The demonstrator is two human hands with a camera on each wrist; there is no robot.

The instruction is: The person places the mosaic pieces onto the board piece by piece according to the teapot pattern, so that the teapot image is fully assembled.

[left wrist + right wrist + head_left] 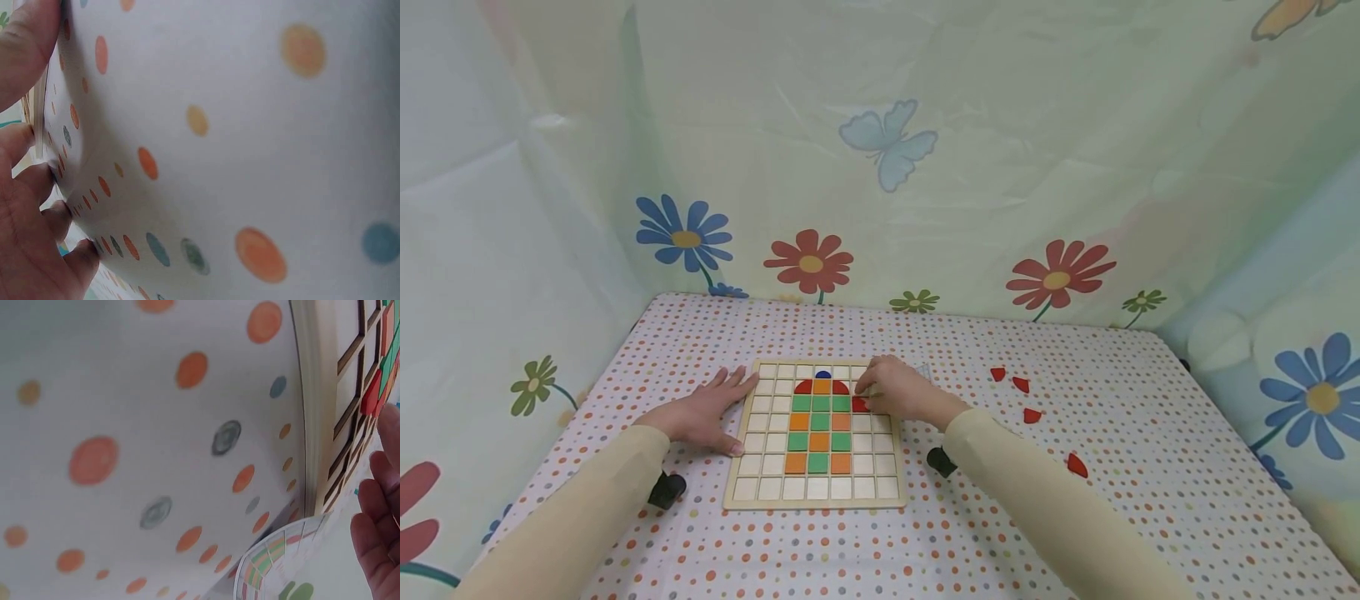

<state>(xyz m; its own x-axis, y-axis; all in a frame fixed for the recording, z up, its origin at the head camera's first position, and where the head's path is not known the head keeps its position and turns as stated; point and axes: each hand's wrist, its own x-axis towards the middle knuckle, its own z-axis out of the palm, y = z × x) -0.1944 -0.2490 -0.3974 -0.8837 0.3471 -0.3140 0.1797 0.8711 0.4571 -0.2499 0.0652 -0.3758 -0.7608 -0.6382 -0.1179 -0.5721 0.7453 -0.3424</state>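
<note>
Had left hand (709,412) spread, empty, by wooden grid board (812,503); bent right hand (901,390) touched red tile (860,406) on it, I couldn't tell if pinching; placing step imo, next probably needed squaring in cell

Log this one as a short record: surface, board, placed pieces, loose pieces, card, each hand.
Surface: white cloth with coloured dots
Board: pale wooden grid board
Placed pieces: green square tiles, orange square tiles, two red quarter-round pieces, blue half-round piece
Loose pieces: four red wedge-shaped pieces, right of board
Card: printed white card, near board's far right corner
Left hand: spread, at board's left edge
Right hand: fingers at another red piece on board; grip unclear
</note>
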